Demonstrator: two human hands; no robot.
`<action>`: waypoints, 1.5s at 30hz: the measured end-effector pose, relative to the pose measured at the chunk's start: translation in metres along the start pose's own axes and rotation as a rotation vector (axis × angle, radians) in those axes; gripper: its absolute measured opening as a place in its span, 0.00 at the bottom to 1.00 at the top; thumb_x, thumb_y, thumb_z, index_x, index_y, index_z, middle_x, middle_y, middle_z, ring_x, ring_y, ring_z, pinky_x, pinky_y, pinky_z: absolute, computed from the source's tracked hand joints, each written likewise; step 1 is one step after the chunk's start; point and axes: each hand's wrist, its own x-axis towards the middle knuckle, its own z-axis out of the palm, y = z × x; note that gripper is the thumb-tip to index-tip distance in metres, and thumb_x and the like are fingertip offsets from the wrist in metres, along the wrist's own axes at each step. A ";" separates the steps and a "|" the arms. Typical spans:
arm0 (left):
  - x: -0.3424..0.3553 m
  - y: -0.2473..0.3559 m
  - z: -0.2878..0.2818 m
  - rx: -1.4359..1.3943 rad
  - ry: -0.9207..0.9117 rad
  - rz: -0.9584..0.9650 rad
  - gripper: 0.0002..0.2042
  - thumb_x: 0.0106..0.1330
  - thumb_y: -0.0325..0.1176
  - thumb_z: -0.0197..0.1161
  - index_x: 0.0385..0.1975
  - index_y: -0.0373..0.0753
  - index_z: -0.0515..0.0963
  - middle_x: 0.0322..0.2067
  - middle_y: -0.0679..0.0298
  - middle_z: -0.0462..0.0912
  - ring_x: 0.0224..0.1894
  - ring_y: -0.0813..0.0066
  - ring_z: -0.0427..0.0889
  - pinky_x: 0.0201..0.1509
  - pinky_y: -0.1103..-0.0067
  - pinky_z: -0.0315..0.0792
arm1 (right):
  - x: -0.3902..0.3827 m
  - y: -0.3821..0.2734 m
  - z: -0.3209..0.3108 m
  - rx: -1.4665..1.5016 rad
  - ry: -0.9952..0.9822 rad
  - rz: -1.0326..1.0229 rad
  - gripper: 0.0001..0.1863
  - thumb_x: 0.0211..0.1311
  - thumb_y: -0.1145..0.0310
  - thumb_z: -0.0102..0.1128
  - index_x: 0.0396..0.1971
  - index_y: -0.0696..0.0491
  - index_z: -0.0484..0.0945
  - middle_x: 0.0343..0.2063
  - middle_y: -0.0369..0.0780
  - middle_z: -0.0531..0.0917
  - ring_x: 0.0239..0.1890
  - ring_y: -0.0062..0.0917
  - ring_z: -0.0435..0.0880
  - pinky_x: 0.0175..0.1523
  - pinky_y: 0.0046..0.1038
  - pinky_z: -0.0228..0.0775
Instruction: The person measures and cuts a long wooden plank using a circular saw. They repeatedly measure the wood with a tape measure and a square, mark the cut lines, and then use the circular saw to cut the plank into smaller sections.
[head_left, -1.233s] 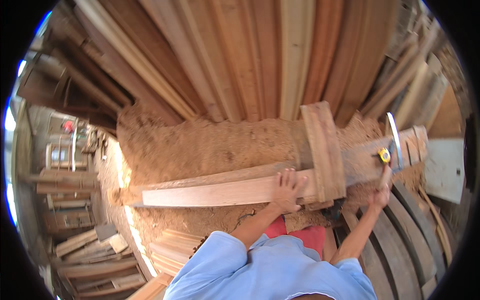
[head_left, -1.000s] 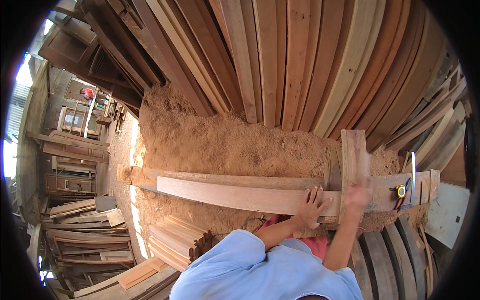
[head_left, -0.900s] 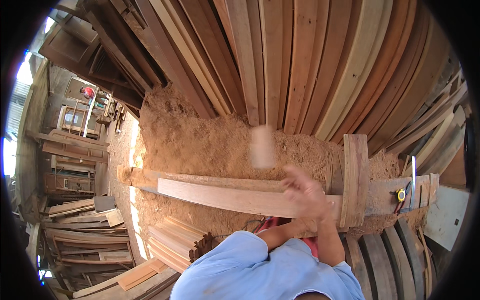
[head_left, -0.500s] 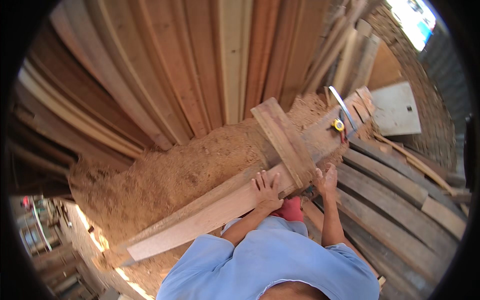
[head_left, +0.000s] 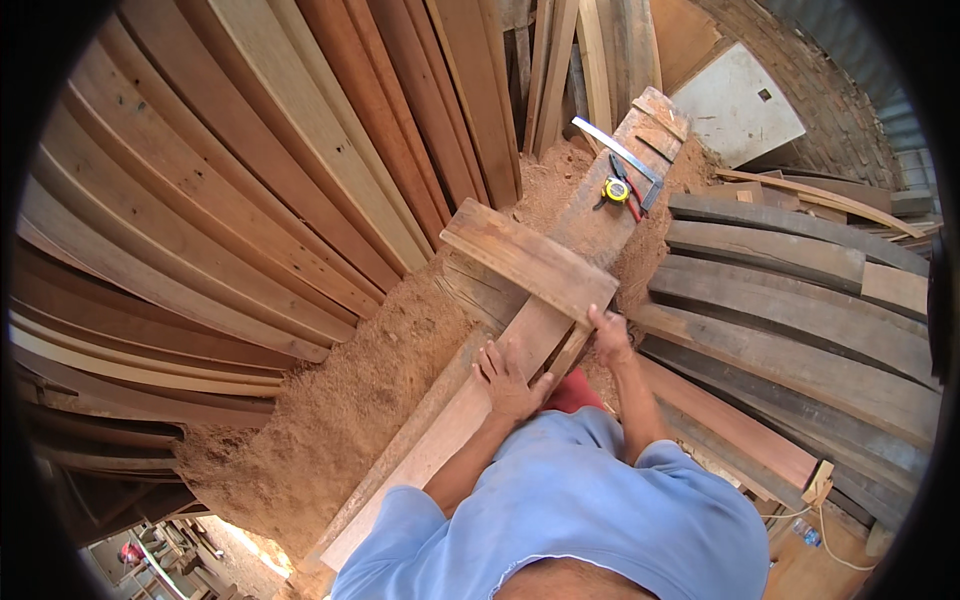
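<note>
My left hand lies flat with fingers spread on a long pale board, which slants from the lower left up toward the middle. At the near end of a short wooden plank, my right hand has its fingers curled against the edge and corner. This plank lies crosswise over the pale board and the workbench beam. Farther up the beam sit a yellow tape measure, a tool with red handles and a metal try square.
Upright planks lean in a row at the far left. Dark weathered boards are stacked at the right. Sawdust is heaped beside the beam. A white panel stands far right, and a reddish board lies near my right side.
My view has turned, so the beam now slants more steeply. My right hand, loosely raised with fingers apart before, has come to the short plank's end. My left hand stays on the pale board.
</note>
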 end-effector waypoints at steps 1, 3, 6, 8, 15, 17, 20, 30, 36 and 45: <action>0.003 -0.017 0.007 -0.034 0.004 -0.008 0.59 0.51 0.64 0.72 0.77 0.38 0.46 0.73 0.34 0.49 0.75 0.32 0.46 0.74 0.41 0.40 | 0.017 -0.009 -0.011 0.076 -0.029 -0.043 0.22 0.69 0.60 0.66 0.48 0.67 0.81 0.44 0.43 0.86 0.43 0.26 0.83 0.51 0.30 0.75; 0.010 -0.042 0.003 -0.095 -0.051 -0.082 0.58 0.52 0.65 0.72 0.74 0.34 0.51 0.69 0.36 0.60 0.71 0.36 0.57 0.73 0.47 0.51 | 0.043 -0.039 -0.036 0.029 -0.036 -0.190 0.21 0.70 0.60 0.64 0.46 0.66 0.81 0.43 0.42 0.86 0.43 0.25 0.84 0.53 0.30 0.75; 0.039 -0.067 -0.024 -0.192 -0.301 -0.265 0.53 0.51 0.65 0.74 0.68 0.30 0.62 0.58 0.39 0.76 0.62 0.45 0.74 0.67 0.58 0.66 | 0.069 -0.094 -0.061 -0.023 -0.064 -0.152 0.22 0.69 0.59 0.65 0.48 0.65 0.80 0.40 0.40 0.85 0.39 0.26 0.85 0.47 0.34 0.80; 0.064 -0.072 -0.041 -0.289 -0.612 -0.343 0.48 0.50 0.64 0.76 0.63 0.30 0.71 0.50 0.42 0.83 0.55 0.50 0.81 0.61 0.64 0.73 | 0.111 -0.103 -0.087 -0.032 -0.096 -0.120 0.24 0.69 0.57 0.65 0.50 0.64 0.78 0.44 0.42 0.84 0.43 0.29 0.84 0.50 0.38 0.78; 0.079 -0.089 -0.037 -0.573 -0.774 -0.380 0.44 0.46 0.55 0.83 0.58 0.31 0.75 0.49 0.47 0.85 0.52 0.58 0.84 0.58 0.68 0.75 | 0.162 -0.102 -0.070 -0.103 -0.093 0.173 0.26 0.68 0.53 0.66 0.56 0.57 0.78 0.48 0.41 0.84 0.50 0.34 0.83 0.56 0.48 0.73; 0.075 -0.062 -0.057 -0.461 -0.725 -0.413 0.43 0.47 0.53 0.82 0.60 0.32 0.74 0.50 0.46 0.85 0.52 0.56 0.84 0.58 0.67 0.75 | 0.164 -0.093 -0.063 -0.329 0.030 0.045 0.33 0.66 0.49 0.65 0.57 0.63 0.76 0.50 0.49 0.85 0.51 0.41 0.84 0.58 0.43 0.73; 0.064 -0.030 -0.083 -0.267 -0.499 -0.259 0.41 0.49 0.49 0.80 0.62 0.33 0.72 0.50 0.44 0.84 0.53 0.50 0.84 0.58 0.63 0.76 | 0.156 -0.098 -0.046 -0.795 0.262 -0.177 0.37 0.65 0.46 0.61 0.57 0.67 0.73 0.51 0.63 0.82 0.55 0.56 0.82 0.62 0.43 0.71; 0.016 -0.001 -0.041 0.207 -0.084 -0.054 0.24 0.47 0.43 0.77 0.37 0.38 0.73 0.39 0.48 0.74 0.44 0.45 0.74 0.47 0.54 0.66 | 0.133 -0.117 -0.001 -0.788 0.404 -0.179 0.38 0.63 0.50 0.64 0.62 0.65 0.66 0.52 0.63 0.81 0.58 0.57 0.79 0.63 0.47 0.69; 0.012 0.003 -0.042 0.198 -0.089 -0.050 0.26 0.50 0.42 0.76 0.42 0.34 0.71 0.41 0.47 0.74 0.46 0.44 0.74 0.49 0.54 0.66 | 0.157 -0.103 -0.017 -0.733 0.405 -0.221 0.38 0.63 0.51 0.64 0.63 0.65 0.66 0.54 0.62 0.79 0.59 0.55 0.78 0.65 0.46 0.67; 0.146 0.059 -0.045 -0.268 -0.090 0.351 0.48 0.56 0.46 0.76 0.71 0.29 0.57 0.69 0.36 0.62 0.71 0.38 0.62 0.73 0.55 0.59 | 0.166 -0.109 -0.036 -0.748 0.540 -0.286 0.36 0.63 0.53 0.65 0.62 0.63 0.68 0.55 0.61 0.77 0.61 0.53 0.74 0.69 0.45 0.62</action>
